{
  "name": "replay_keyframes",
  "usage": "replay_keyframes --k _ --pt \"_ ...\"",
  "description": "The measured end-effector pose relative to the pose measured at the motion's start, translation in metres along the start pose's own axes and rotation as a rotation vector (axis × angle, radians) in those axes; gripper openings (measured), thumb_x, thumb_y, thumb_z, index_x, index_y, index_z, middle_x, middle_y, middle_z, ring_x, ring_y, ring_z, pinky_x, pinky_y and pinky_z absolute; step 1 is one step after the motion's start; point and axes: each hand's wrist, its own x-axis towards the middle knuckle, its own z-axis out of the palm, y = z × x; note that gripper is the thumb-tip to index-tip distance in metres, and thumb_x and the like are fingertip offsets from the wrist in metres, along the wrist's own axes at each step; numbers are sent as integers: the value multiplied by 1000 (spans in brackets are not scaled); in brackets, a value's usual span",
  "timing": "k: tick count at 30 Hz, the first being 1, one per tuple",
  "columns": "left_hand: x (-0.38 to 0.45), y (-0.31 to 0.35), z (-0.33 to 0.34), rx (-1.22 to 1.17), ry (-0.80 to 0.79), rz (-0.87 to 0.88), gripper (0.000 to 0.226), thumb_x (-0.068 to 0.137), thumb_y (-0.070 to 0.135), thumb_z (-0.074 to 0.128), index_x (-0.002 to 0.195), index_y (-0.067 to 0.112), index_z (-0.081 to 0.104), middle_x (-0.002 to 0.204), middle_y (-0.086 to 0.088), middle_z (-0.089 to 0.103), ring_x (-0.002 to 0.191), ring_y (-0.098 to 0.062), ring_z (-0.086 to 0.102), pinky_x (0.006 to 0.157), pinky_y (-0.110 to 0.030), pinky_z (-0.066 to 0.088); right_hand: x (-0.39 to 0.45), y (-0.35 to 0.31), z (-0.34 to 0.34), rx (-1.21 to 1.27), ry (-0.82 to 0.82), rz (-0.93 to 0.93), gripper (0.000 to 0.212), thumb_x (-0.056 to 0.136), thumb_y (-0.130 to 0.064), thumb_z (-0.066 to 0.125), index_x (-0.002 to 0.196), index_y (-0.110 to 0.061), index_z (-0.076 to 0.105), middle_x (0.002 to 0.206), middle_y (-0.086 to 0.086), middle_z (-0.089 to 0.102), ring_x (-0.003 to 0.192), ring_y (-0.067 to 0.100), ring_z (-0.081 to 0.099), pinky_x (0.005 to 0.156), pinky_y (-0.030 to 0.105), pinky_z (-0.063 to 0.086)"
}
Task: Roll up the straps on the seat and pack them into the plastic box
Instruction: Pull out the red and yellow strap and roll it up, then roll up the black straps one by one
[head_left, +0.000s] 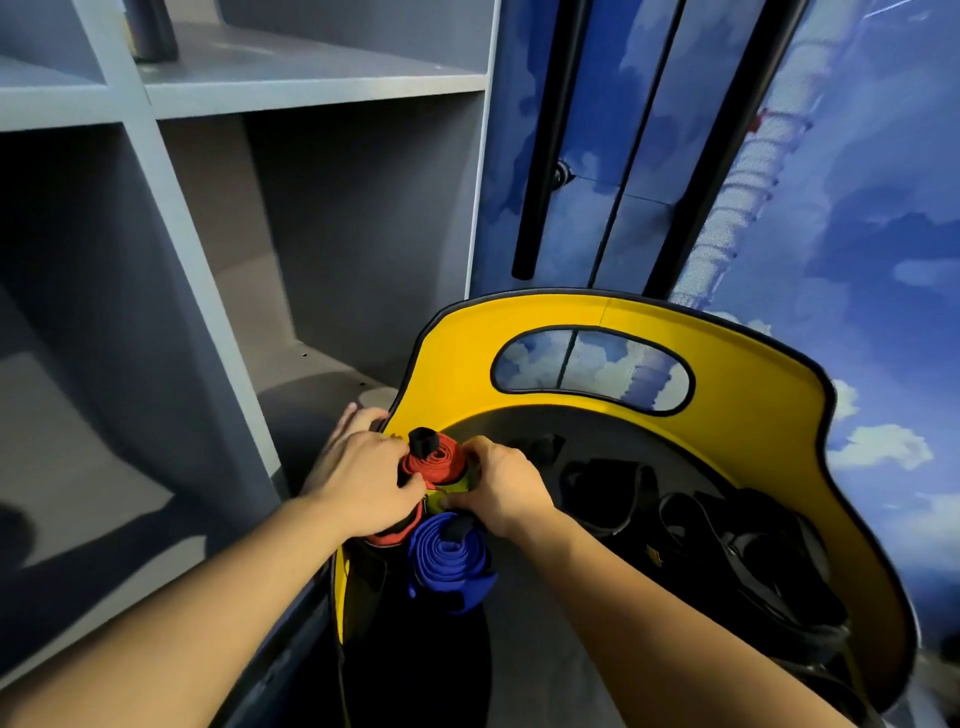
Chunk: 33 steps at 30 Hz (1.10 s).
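A rolled red strap (434, 457) stands at the left edge of the yellow-and-black seat (727, 374). My left hand (363, 478) grips its left side and my right hand (498, 483) presses on its right side, where a yellow-green strap (441, 496) shows beneath. A rolled blue strap (449, 561) rests just in front of them, untouched. Another red roll (387, 538) peeks out under my left wrist. Loose black straps (727, 545) lie on the right of the seat. I cannot make out a plastic box.
Grey shelving (208, 260) with open compartments stands to the left of the seat. A blue sky-printed wall (857, 208) with black vertical poles (540, 156) rises behind it. A dark bottle (150, 31) sits on the upper shelf.
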Motion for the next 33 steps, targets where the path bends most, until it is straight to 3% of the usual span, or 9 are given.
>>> replay_keyframes --k 4,8,12,16,19,22,27,33 --pt "-3 4 -5 -7 7 -34 48 96 51 49 127 19 67 127 -5 66 135 -22 40 122 -38 16 -2 -2 -10 31 -42 4 63 76 -33 83 133 -18 60 122 5 69 112 24 63 91 33 52" --pt "-5 18 -14 -11 148 -13 42 95 52 50 120 24 68 121 3 67 130 -18 43 120 -40 20 -12 -5 -25 27 -8 10 44 86 -23 72 128 -15 63 117 9 71 110 28 64 92 38 53" --pt "-13 50 -24 -149 192 8 32 94 41 56 119 24 67 119 6 65 126 -16 43 107 -35 38 -31 -4 -44 54 48 5 37 89 -22 65 124 -13 65 116 9 72 110 28 65 94 40 53" --pt "-37 89 -27 -256 217 36 22 93 36 59 111 25 69 109 9 67 112 -17 52 96 -33 46 -73 6 -65 130 144 31 36 88 -23 65 123 -17 67 112 3 75 106 20 69 96 36 53" --pt "-59 118 -22 -341 184 27 20 92 34 61 108 26 70 101 12 68 104 -15 58 89 -31 49 -116 21 -79 170 233 85 27 88 -22 65 114 -19 72 100 -2 76 93 12 70 89 27 54" --pt "-85 146 -15 -428 139 14 16 88 34 65 101 28 72 89 14 69 91 -12 65 81 -32 55 -164 34 -89 206 295 132 17 89 -22 68 104 -19 74 86 -8 72 79 3 66 74 7 47" --pt "-129 187 -2 -532 83 -35 6 88 29 67 85 29 71 72 17 67 74 -6 65 70 -30 56 -235 58 -85 223 358 230 4 87 -25 70 86 -26 73 73 -9 69 74 7 66 73 29 53" --pt "-156 210 20 -574 60 -87 10 92 25 66 83 28 71 69 12 65 68 2 55 59 -18 42 -281 83 -70 225 380 284 5 87 -26 70 84 -29 73 74 -11 69 76 5 66 73 30 52"
